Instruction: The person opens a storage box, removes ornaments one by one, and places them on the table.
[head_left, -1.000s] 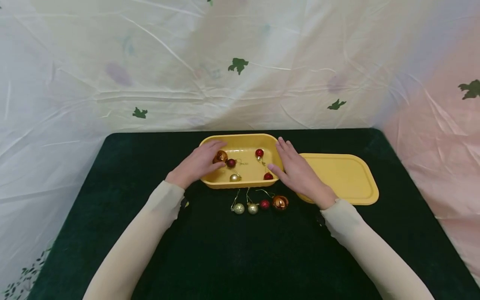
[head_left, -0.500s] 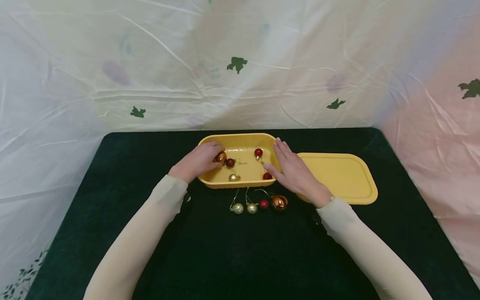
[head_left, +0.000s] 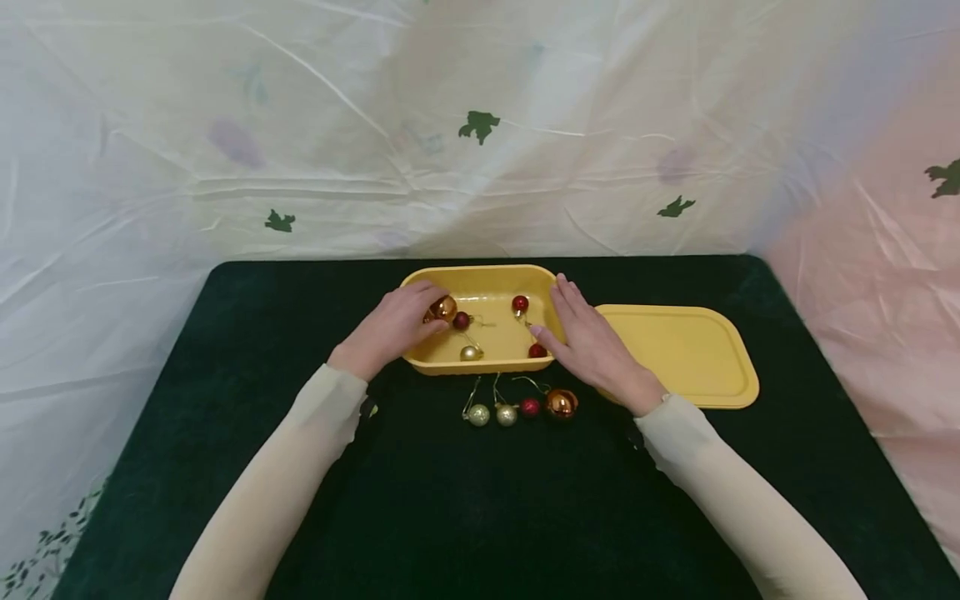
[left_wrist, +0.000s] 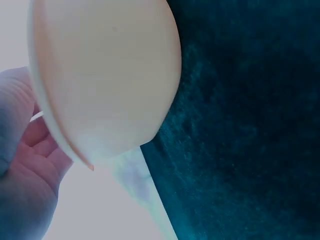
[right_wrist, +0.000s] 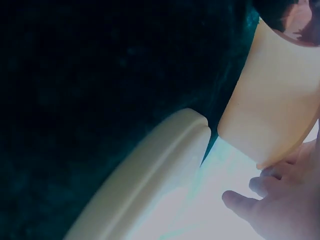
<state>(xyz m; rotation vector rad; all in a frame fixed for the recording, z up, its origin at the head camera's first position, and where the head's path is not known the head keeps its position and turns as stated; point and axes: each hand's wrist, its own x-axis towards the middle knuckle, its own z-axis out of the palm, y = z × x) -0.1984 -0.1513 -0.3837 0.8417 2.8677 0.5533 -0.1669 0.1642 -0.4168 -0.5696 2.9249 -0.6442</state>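
Note:
In the head view my left hand [head_left: 397,325] reaches over the left end of a yellow plastic tub [head_left: 495,367], fingers and thumb curled round a shiny copper bauble [head_left: 446,308]. A dark red bauble [head_left: 462,320] lies right beside it, with a small gold bauble [head_left: 471,353] nearer the front wall. My right hand [head_left: 596,350] rests with straight fingers along the tub's right rim, its thumb over the inside. Near that thumb are two red baubles, one upper [head_left: 520,303] and one lower [head_left: 537,351]. The left wrist view shows the tub's outer wall [left_wrist: 110,75] hiding the fingertips.
A yellow lid [head_left: 686,354] lies right of the tub, partly behind my right hand. In front of the tub sit two pale gold baubles [head_left: 478,415], a red bauble [head_left: 529,407] and another copper bauble [head_left: 562,403] on the dark green cloth [head_left: 480,508].
My left fingers have closed in round the copper bauble, which has shifted slightly toward the back with the dark red one. My right hand stays at the rim, its thumb a little further left.

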